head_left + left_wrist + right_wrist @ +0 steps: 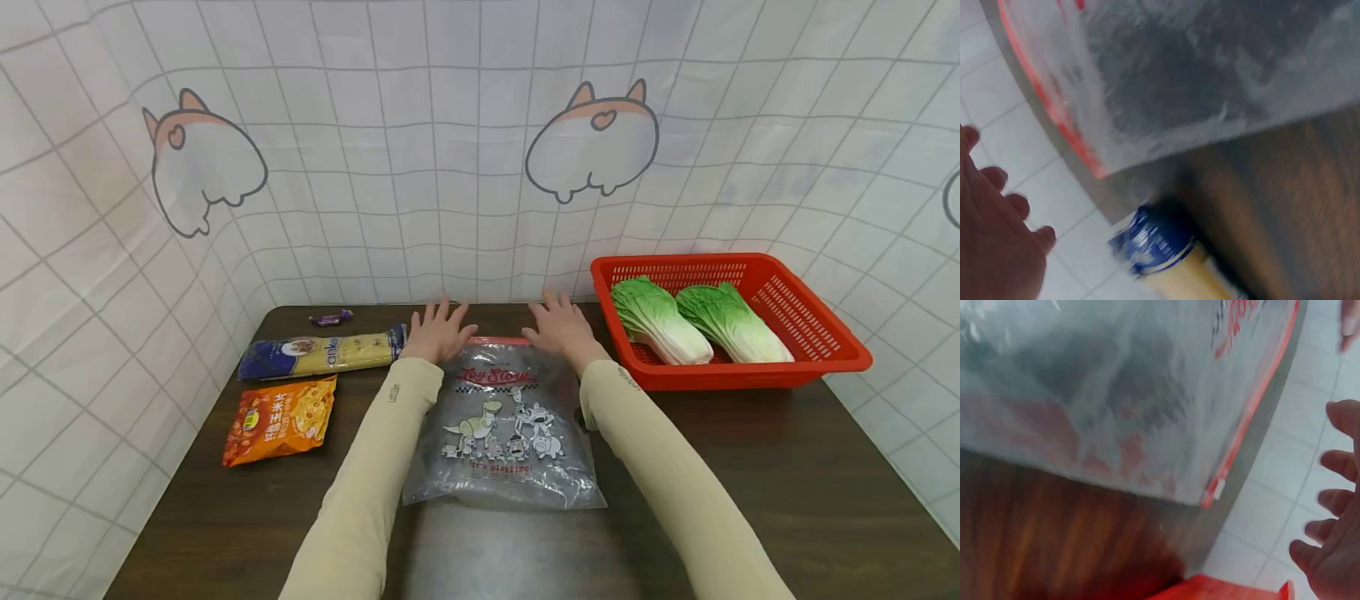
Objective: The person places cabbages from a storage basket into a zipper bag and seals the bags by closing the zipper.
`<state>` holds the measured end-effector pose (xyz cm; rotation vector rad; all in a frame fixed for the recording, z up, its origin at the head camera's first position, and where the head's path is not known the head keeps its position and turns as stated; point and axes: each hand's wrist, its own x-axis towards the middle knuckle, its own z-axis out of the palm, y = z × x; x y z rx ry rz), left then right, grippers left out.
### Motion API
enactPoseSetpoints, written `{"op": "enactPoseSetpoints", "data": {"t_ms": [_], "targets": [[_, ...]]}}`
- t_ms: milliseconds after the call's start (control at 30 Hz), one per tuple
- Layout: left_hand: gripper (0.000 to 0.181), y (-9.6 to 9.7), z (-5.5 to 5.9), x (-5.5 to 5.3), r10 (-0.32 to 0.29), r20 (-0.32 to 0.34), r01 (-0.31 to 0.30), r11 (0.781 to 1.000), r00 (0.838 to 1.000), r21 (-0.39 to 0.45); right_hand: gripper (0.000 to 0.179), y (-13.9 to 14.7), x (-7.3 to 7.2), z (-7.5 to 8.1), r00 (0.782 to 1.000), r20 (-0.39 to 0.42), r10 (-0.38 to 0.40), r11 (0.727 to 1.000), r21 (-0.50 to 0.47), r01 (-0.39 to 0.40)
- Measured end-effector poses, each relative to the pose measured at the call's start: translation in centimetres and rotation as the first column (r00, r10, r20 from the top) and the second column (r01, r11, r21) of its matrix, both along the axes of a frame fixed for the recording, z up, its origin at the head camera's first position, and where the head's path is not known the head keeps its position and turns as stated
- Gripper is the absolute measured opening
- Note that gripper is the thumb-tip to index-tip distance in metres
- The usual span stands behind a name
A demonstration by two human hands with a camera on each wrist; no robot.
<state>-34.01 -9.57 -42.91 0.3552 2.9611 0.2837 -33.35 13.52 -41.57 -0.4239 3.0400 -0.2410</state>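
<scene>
A clear plastic zip bag (506,417) with a red top edge and printed cartoon figures lies flat on the dark table. My left hand (437,333) is over its far left corner, fingers spread and pointing away. Over the far right corner is my right hand (561,329), its fingers likewise spread. Neither hand holds anything. In the left wrist view the bag's red edge (1063,122) lies apart from the fingers (1019,205). The right wrist view shows a small white slider (1219,489) at the end of the red zip, with the fingers (1335,501) beyond it.
Left of the bag lie a pack of noodles (322,354), an orange snack packet (281,421) and a small purple wrapped candy (331,318). At right, a red plastic basket (750,379) holds two cabbages (663,321). A white gridded curtain (420,208) stands behind the table.
</scene>
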Motion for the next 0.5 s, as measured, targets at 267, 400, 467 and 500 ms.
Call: {"op": "enactPoseSetpoints", "data": {"t_ms": [267,400,467,500], "targets": [[0.052,0.6,-2.2,-0.4,-0.108,0.014,0.107,0.992,0.994,0.060,0.050,-1.0,2.1,-1.2,0.995,0.031,0.095,0.987,-0.135,-0.090],[0.041,0.8,-3.0,-0.6,-0.143,0.009,0.141,0.983,0.990,0.120,0.047,-1.1,2.6,-1.9,0.994,0.005,0.112,0.977,-0.183,-0.109],[0.034,0.9,-3.3,-0.7,-0.155,-0.015,0.156,0.975,0.988,0.157,0.045,-1.1,2.8,-2.2,0.993,-0.013,0.114,0.974,-0.198,-0.114],[0.030,0.9,-3.4,-0.7,-0.157,-0.024,0.159,0.972,0.987,0.175,0.045,-1.1,2.9,-2.3,0.993,-0.019,0.113,0.971,-0.209,-0.114]]}}
